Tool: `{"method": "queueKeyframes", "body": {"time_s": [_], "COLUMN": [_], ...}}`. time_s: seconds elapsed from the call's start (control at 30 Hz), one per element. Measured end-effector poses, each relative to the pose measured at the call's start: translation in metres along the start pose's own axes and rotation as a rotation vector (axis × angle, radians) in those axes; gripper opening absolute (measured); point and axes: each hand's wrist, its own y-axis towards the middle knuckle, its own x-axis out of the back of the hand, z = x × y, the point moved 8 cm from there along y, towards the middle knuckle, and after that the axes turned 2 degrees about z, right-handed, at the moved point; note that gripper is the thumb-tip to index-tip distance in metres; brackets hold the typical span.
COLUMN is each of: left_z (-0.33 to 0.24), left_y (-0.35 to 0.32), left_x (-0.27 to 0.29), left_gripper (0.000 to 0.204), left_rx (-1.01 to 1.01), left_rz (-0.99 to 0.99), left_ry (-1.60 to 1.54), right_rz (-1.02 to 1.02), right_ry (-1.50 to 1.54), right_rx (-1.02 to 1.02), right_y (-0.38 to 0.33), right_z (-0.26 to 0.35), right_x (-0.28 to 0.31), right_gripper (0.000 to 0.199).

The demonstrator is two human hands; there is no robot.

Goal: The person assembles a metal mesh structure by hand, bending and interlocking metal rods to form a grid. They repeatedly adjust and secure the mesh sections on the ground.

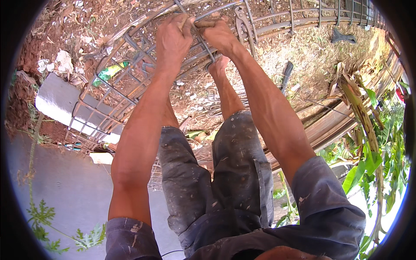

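A long cage of steel rebar [299, 19] with square stirrups runs across the top of the head view. My left hand [173, 37] is closed at a stirrup bar [204, 43], its thumb pressed near the bar. Just to its right, my right hand [220, 37] has its fingers curled round the cage's steel at the same stirrup. The fingertips of both hands are partly hidden, so the exact grip is hard to see. A pair of pincers [242, 24] rests on the cage close beside my right hand.
My bare feet [219, 65] stand by the cage on dry, littered soil. A green plastic bottle [110, 73] lies behind the cage's left end, near a grey-white sheet [60, 97]. Long wooden poles [331, 119] and leafy plants [372, 160] are on the right.
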Motion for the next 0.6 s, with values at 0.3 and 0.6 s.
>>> {"method": "queueKeyframes", "body": {"time_s": [0.3, 0.6], "left_z": [0.028, 0.048], "left_y": [-0.043, -0.003], "left_x": [-0.012, -0.009], "left_gripper": [0.037, 0.043], "left_rx": [-0.581, -0.088], "left_rz": [0.291, 0.313], "left_ry": [0.299, 0.165], "right_rz": [-0.027, -0.413], "right_ry": [-0.128, -0.656], "right_rx": [0.093, 0.189], "right_y": [0.002, -0.013], "right_z": [0.015, 0.031], "right_x": [0.001, -0.01], "right_gripper": [0.025, 0.03]}}
